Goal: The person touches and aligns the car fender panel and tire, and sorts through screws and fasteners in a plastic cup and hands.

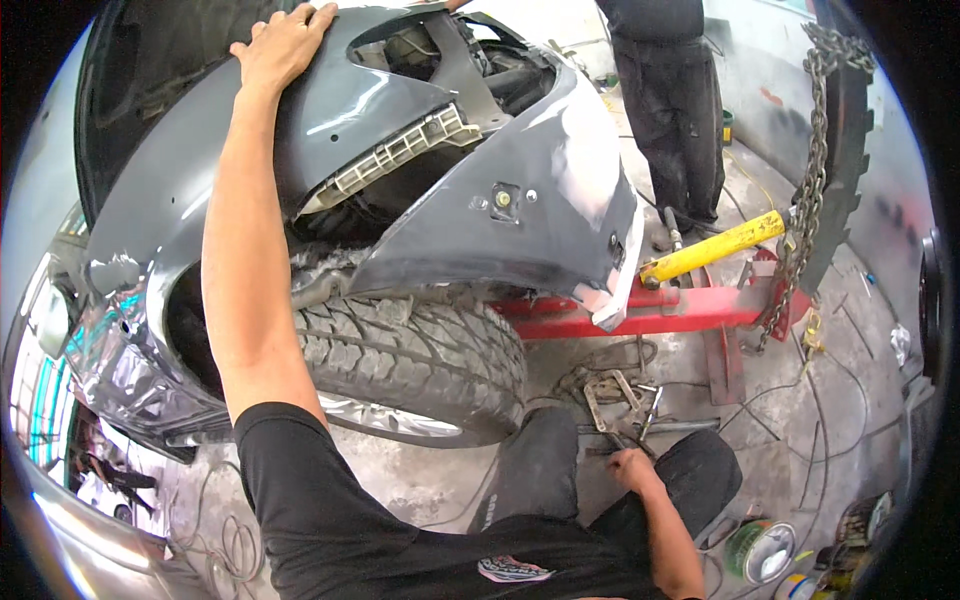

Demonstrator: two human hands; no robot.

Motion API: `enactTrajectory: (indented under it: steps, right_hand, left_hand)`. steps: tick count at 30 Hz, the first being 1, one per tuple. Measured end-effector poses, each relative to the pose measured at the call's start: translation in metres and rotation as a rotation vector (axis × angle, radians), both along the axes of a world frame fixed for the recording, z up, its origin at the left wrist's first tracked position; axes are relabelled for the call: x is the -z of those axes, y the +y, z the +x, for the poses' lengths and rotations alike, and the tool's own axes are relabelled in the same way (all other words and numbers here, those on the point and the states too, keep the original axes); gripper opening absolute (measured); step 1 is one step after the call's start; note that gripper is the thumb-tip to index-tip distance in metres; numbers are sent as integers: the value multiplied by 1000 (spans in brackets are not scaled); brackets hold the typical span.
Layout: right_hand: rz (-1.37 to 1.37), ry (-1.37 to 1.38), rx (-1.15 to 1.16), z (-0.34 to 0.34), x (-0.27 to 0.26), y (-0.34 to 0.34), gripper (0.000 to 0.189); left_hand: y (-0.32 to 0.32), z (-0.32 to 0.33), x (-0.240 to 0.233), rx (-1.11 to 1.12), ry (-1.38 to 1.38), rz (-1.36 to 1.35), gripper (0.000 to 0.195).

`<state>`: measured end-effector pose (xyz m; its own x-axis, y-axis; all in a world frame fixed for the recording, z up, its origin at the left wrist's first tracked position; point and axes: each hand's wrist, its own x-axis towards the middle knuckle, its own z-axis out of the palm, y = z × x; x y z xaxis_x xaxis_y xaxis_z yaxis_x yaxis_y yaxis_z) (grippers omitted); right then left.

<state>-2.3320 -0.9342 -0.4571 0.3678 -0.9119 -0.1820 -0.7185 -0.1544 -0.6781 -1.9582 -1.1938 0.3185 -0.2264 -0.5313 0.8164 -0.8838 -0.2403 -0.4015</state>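
My left hand [285, 45] rests on the upper edge of a grey car fender [225, 135], fingers spread, arm stretched across it. My right hand [634, 471] is low, near my knee, with curled fingers around the dark handle of a tool [616, 442]; its far end is unclear among metal clamps [626, 394] on the floor. Between my arms sit a treaded tyre [420, 360] and a loose-edged grey bumper corner [487, 217] with a pale patch. A ribbed plastic bracket [390, 161] lines the fender's edge above a dark gap.
A red steel pulling frame [645, 319] carries a yellow cylinder [712, 247] and a hanging chain [814, 165]. Another person in dark trousers [675, 105] stands beyond the bumper. Hoses and rods cross the concrete floor; a green-sided container [761, 551] stands low at the right.
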Motion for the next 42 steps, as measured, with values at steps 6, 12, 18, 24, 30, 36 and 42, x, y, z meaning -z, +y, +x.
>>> enactTrajectory:
  steps: [6,12,18,24,30,36,42]
  right_hand:
    - [-4,43,-10,1,-11,-2,29]
    - [-8,-3,4,11,-26,6,23]
    - [37,43,-26,29,-51,20,22]
    - [329,-185,93,32,-129,55,22]
    - [718,-538,433,31,-210,88,22]
    - [889,-710,642,13,-312,114,22]
    - [870,-662,804,-42,-412,115,19]
  left_hand:
    - [7,-7,0,6,-13,-26,58]
    - [31,-30,21,21,37,-25,53]
    - [29,-31,9,-14,26,10,56]
    - [13,-17,12,130,3,-72,41]
    - [26,-23,-3,184,42,22,30]
    - [33,-4,-52,359,200,443,24]
    - [7,22,-89,511,452,656,15]
